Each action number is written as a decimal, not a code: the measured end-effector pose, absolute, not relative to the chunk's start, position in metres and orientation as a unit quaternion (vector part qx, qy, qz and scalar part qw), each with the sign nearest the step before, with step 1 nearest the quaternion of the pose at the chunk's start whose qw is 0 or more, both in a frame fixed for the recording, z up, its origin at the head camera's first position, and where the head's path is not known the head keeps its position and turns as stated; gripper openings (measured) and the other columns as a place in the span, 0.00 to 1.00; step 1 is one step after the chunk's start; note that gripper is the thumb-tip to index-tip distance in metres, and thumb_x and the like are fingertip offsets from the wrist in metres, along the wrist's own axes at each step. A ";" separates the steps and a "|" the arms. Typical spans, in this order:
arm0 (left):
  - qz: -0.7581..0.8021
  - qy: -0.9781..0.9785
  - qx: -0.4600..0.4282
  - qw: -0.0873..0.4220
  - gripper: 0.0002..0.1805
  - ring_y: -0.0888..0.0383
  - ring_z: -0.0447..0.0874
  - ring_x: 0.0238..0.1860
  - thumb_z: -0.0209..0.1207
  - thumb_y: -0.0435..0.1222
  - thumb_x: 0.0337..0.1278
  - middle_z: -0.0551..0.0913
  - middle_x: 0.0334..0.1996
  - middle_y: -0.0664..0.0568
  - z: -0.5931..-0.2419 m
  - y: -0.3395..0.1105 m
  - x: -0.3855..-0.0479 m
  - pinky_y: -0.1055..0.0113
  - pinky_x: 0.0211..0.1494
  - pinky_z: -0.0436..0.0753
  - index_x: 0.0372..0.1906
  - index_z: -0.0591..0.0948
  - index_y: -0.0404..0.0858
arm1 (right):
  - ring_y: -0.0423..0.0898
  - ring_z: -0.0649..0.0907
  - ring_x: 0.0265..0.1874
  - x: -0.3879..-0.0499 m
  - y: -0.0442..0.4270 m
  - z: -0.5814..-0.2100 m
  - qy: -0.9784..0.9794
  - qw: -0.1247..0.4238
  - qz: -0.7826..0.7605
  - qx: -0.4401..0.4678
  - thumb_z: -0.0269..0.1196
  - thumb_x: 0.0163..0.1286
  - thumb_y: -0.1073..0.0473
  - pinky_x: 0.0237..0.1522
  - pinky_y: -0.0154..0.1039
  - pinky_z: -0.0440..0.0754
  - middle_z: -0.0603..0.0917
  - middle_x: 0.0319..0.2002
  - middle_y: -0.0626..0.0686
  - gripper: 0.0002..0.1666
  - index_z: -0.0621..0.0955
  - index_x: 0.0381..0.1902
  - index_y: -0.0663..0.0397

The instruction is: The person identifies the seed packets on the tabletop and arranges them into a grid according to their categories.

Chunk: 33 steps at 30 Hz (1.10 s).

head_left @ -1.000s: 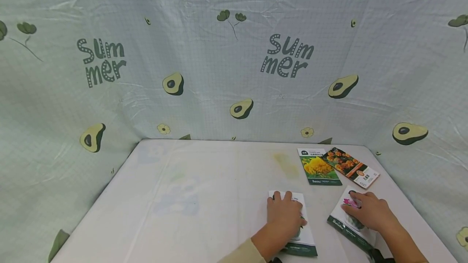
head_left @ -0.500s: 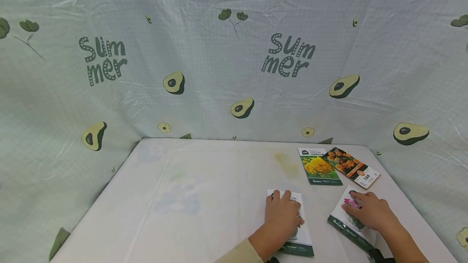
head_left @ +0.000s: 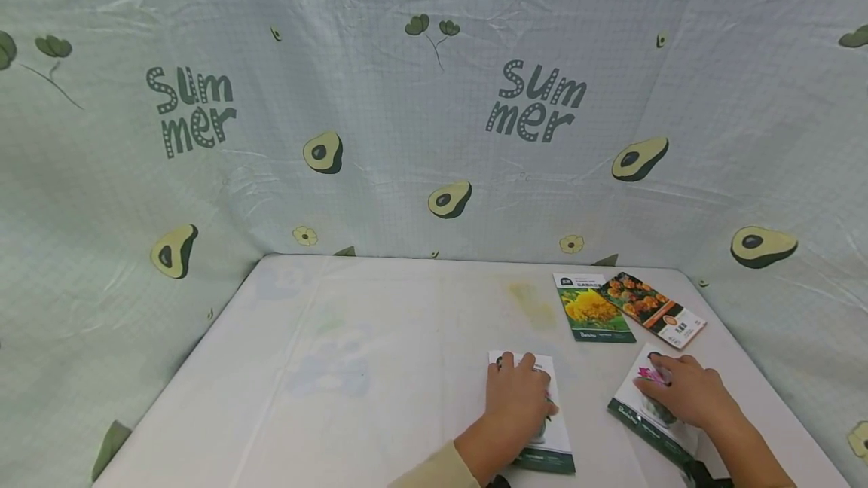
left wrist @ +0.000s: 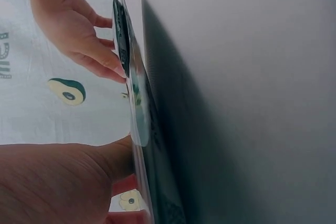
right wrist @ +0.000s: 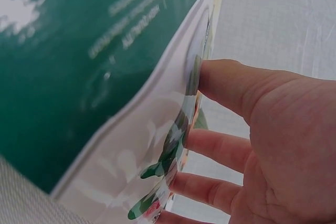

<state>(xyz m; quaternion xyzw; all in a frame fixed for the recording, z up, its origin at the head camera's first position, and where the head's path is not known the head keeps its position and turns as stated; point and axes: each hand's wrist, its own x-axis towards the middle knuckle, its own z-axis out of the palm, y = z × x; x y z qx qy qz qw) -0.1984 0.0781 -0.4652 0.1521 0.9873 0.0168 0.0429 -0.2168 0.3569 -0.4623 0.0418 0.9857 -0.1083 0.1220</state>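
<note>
My left hand [head_left: 517, 401] lies over a white seed packet [head_left: 559, 431] with a green bottom band, its fingers resting on the upper half. To its right, my right hand [head_left: 688, 391] touches a second white seed packet [head_left: 640, 428] with a pink flower print, which lies at a slant. In the right wrist view, the thumb and fingers of the right hand [right wrist: 294, 140] press on the face of its packet [right wrist: 79, 66]. The left wrist view has the left hand [left wrist: 58, 182] against its packet seen nearly edge-on, with the right hand [left wrist: 73, 30] beyond.
Behind the hands lie a yellow-flower seed packet [head_left: 590, 311] and an orange-flower packet [head_left: 651, 307], which overlaps its corner. They lie near the back right of the white table [head_left: 339, 367]. A curtain [head_left: 380, 96] with avocado prints hangs around the table.
My left hand has slid its seed packet a short way to the left, widening the gap to the right one. The right hand and its packet have stayed in place.
</note>
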 end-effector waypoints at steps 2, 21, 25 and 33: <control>0.015 0.988 0.150 0.042 0.22 0.56 0.74 0.59 0.66 0.64 0.53 0.79 0.57 0.67 -0.464 0.076 -0.198 0.56 0.60 0.77 0.53 0.85 0.68 | 0.82 0.71 0.53 -0.217 0.358 -0.462 0.985 0.123 -0.110 0.041 0.61 0.65 0.25 0.53 0.75 0.73 0.68 0.59 0.84 0.57 0.71 0.69 0.71; 0.009 0.987 0.162 0.023 0.27 0.54 0.77 0.57 0.68 0.64 0.53 0.81 0.57 0.62 -0.465 0.045 -0.196 0.55 0.57 0.80 0.58 0.83 0.64 | 0.83 0.71 0.53 -0.213 0.354 -0.458 0.987 0.118 -0.103 0.033 0.62 0.67 0.29 0.54 0.75 0.72 0.68 0.59 0.85 0.53 0.70 0.68 0.72; 0.013 0.987 0.161 0.017 0.26 0.53 0.77 0.56 0.68 0.64 0.52 0.81 0.56 0.61 -0.464 0.039 -0.194 0.55 0.56 0.80 0.57 0.84 0.62 | 0.83 0.71 0.53 -0.212 0.353 -0.457 0.987 0.115 -0.104 0.033 0.62 0.68 0.30 0.54 0.75 0.72 0.68 0.59 0.85 0.53 0.70 0.68 0.72; 0.019 0.987 0.159 0.005 0.25 0.52 0.78 0.56 0.69 0.63 0.51 0.82 0.54 0.61 -0.464 0.029 -0.190 0.54 0.57 0.79 0.54 0.85 0.61 | 0.83 0.72 0.52 -0.210 0.352 -0.456 0.987 0.111 -0.108 0.034 0.63 0.68 0.30 0.52 0.75 0.74 0.68 0.59 0.85 0.52 0.70 0.68 0.72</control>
